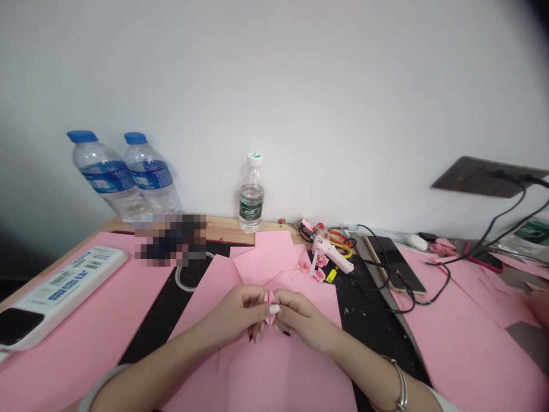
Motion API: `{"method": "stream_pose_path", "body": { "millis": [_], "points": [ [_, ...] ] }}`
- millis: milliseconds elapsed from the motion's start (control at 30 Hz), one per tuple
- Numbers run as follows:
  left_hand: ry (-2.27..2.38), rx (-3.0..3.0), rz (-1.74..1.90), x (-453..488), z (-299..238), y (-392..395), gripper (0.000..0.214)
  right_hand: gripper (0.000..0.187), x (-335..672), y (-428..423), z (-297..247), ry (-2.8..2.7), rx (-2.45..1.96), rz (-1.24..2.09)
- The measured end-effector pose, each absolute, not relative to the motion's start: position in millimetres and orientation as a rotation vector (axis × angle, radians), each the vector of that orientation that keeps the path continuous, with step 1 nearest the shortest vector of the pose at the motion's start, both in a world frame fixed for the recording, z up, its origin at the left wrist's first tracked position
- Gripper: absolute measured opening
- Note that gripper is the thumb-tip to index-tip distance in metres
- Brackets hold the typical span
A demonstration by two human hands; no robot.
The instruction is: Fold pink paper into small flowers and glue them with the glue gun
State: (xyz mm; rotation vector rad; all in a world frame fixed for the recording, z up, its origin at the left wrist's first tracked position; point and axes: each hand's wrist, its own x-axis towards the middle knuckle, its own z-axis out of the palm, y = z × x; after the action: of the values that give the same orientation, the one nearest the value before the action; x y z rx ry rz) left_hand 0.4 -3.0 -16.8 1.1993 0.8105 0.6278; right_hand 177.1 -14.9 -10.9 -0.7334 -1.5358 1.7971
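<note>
My left hand (234, 313) and my right hand (298, 319) meet above the middle of the table, pinching a small folded piece of pink paper (269, 304) between their fingers. Its folded points stick up between my fingertips, and much of it is hidden by them. Beneath my hands lie overlapping pink paper sheets (274, 372). Beyond them, several small pink paper roses (311, 267) sit beside a white hot glue gun (326, 252).
Scissors (338, 237) and black cables (412, 292) lie on a black mat (369, 297). A smartphone (394, 263) is on the right. On the left are a white power strip (64, 294) and a pixelated patch (171, 240). Water bottles (251, 200) stand at the wall. Another person's hand (539, 304) enters at the right edge.
</note>
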Motion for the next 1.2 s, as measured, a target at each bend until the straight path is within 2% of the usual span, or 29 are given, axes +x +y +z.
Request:
{"method": "stream_pose_path", "body": {
  "millis": [367,600,967,1100,1200],
  "points": [
    [0.716,1.121,0.623,0.2,-10.1,-4.3,0.032,0.029,175.5,-18.3,-8.7,-1.497,-0.742,1.827],
    [0.693,1.026,0.644,1.7,-8.8,-4.8,0.032,0.037,174.5,-21.1,-4.3,-1.597,-0.782,1.716],
    [0.743,1.051,0.692,4.6,-12.8,-10.8,0.036,0.026,175.4,-22.3,-3.1,-1.707,-0.794,1.654],
    [0.824,1.145,0.749,8.1,-11.5,-15.7,0.042,0.024,174.8,-23.3,-1.0,-1.734,-0.817,1.571],
    [0.889,1.247,0.770,8.7,-11.5,-19.2,0.043,0.031,173.6,-26.2,-1.2,-1.735,-0.904,1.432]
  ]
}}
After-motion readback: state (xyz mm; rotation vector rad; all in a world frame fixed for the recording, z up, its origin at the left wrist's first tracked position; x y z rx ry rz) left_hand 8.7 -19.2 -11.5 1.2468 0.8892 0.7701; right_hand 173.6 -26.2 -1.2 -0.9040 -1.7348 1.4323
